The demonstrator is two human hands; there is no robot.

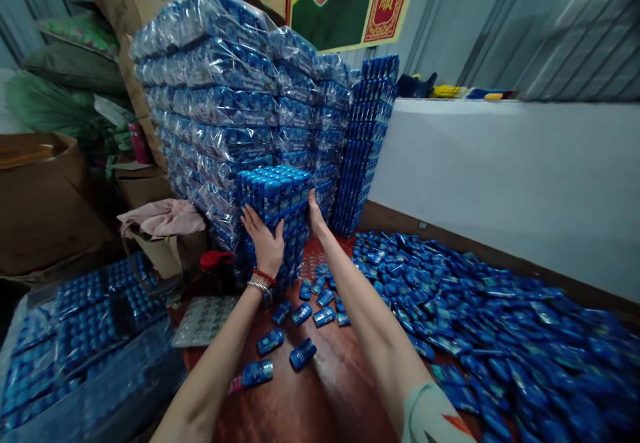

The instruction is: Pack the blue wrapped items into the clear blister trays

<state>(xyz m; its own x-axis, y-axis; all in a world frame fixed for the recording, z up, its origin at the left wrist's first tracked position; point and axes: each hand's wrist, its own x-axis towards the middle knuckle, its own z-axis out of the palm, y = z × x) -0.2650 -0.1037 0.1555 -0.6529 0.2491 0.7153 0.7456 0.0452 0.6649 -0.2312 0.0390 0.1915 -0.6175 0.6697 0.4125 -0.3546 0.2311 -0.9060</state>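
A squared block of small blue plastic containers [278,193] sits in front of the wrapped stacks, atop a column of similar containers [290,250]. My left hand [265,246] presses flat on its near left side, fingers stretched and thumb raised. On the right side, my right hand [315,213] clasps the same block, with its thumb up and its other fingers mostly hidden behind. Between them the block is held upright. Several loose blue containers [303,354] lie on the reddish-brown tabletop [320,406] below my hands.
Film-wrapped packs [210,103] rise in tall stacks behind. A large heap of loose containers [480,323] spreads rightward along a white wall [500,183]. To the left are a clear moulded tray [203,322], a red-lidded bottle [217,261], a bag [167,250] and packed containers [85,330].
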